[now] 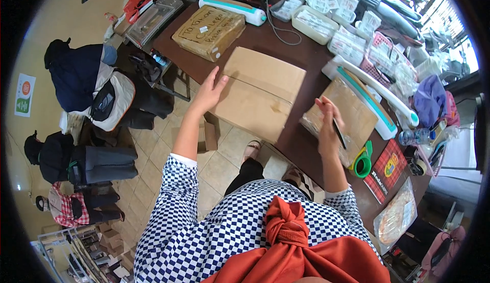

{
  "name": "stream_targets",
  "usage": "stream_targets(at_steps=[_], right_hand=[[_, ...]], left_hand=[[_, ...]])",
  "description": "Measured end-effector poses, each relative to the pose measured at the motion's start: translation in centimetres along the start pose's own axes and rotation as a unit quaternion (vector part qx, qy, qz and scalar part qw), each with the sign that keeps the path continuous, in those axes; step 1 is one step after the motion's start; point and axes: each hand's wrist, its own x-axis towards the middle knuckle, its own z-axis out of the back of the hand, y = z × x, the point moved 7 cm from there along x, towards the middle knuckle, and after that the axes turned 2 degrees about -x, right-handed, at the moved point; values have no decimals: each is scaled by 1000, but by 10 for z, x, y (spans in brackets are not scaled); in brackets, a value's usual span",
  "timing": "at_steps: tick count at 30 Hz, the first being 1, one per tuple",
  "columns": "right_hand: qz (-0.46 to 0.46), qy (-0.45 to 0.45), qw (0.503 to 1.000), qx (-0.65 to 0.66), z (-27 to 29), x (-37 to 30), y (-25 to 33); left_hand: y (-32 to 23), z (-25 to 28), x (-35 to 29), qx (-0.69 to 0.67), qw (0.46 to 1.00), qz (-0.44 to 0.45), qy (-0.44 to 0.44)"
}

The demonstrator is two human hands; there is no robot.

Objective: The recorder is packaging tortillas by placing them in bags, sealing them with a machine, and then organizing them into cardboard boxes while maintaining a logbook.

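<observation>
A closed brown cardboard box is in front of me, tilted, its near part reaching past the table's edge. My left hand grips its left side, thumb over the edge of the top and fingers along the side. To the right, my right hand is closed round a black pen, which points down toward me. Beneath that hand lies a flat brown wrapped parcel. A bag sealer with a teal strip stands along the parcel's far side.
A taped carton with handwriting stands at the far left of the brown table. Nearer right are a green tape dispenser, a red plaid book and a bagged item. Packets and trays crowd the back. People's clothed mannequins or figures cannot be told apart at left.
</observation>
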Motion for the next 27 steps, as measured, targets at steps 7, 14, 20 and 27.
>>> stream_targets(at_steps=[7, 14, 20, 27], right_hand=[[-14, -51, 995, -79, -69, 58, -33], [236, -21, 917, -321, -181, 129, 54], [-53, 121, 991, 27, -304, 95, 18], [-6, 101, 987, -128, -317, 93, -7]], left_hand=[[39, -32, 2, -340, 915, 63, 206], [33, -25, -27, -196, 965, -65, 160], [37, -3, -9, -147, 972, -55, 173], [47, 2, -5, -75, 975, -61, 199]])
